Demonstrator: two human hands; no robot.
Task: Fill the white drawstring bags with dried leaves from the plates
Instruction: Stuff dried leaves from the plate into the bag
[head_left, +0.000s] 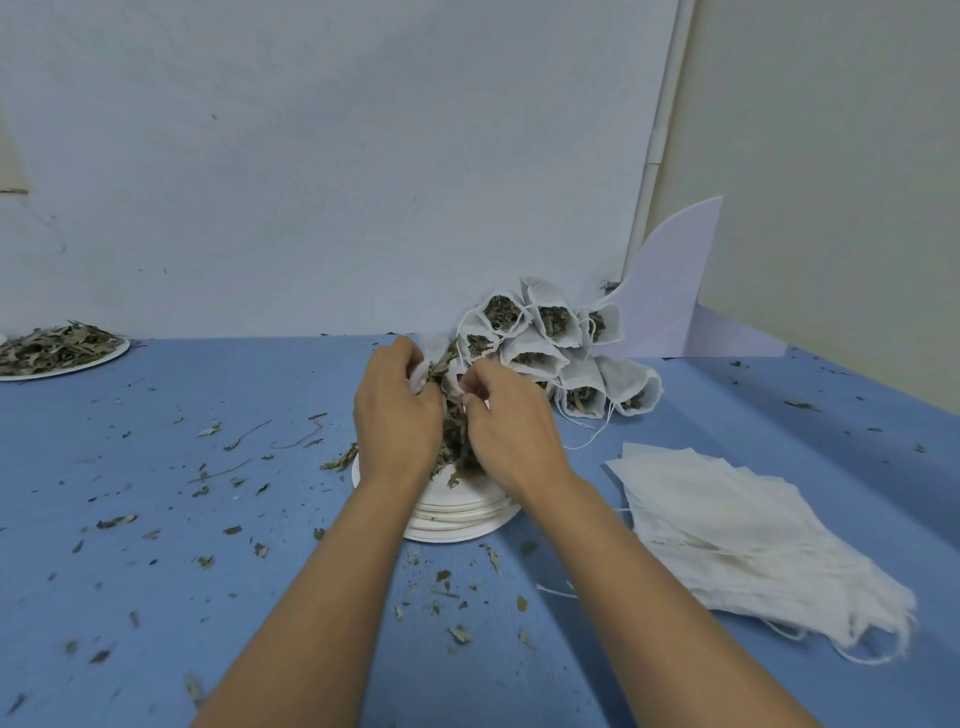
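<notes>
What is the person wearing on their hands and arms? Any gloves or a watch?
Nothing that shows. The left hand and the right hand are bare, with no gloves and no rings in sight. The left forearm and the right forearm are bare too, down to the picture's bottom edge: no sleeves, no watch, no bracelets.

The left hand (397, 410) grips one edge of a white drawstring bag (420, 375) and the right hand (511, 415) pinches its other edge. Dried leaves (453, 434) hang between both hands, over a stack of white plates (460, 517) beneath them. Filled bags (550, 343) are piled just beyond the right hand. Flat empty bags (737, 525) lie to its right. A second plate (104, 356) of leaves sits well left of the left hand on the blue worktop (156, 519).
</notes>
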